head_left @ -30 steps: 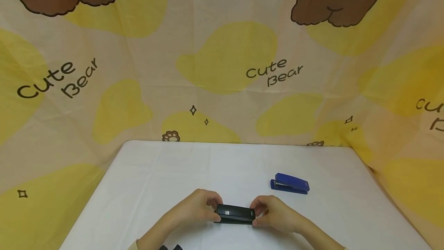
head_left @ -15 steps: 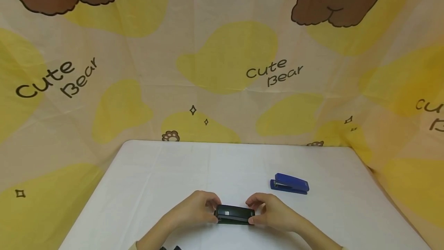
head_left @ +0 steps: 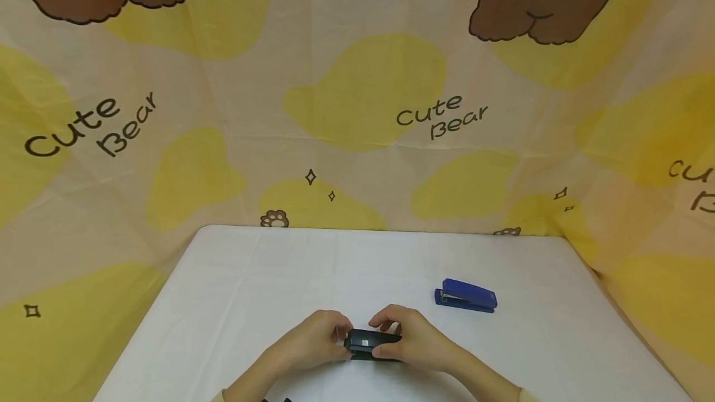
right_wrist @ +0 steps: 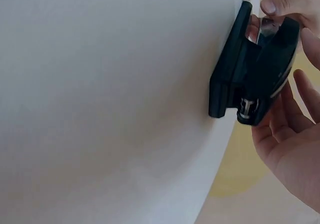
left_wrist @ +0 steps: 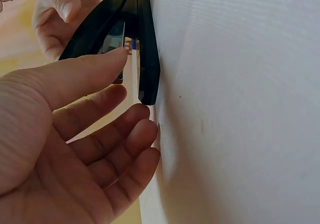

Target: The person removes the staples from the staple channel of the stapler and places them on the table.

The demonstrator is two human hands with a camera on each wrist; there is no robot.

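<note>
yellow-patterned cloth (head_left: pixel 357 92) backs the white bench (head_left: pixel 268 278), where the black stapler (head_left: pixel 363 340) sits between a loosely curved left hand (head_left: pixel 313 338) and right hand (head_left: pixel 419 337), seemingly gripped by neither. the right has just moved inward over the stapler's rear; adjusting seems under way. its mouth gapes leftward; a blue stapler (head_left: pixel 469 294) lies beyond.

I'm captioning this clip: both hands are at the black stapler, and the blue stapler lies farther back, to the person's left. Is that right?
The side is wrong: the blue stapler lies to the person's right, as the head view shows. The rest stands.
</note>
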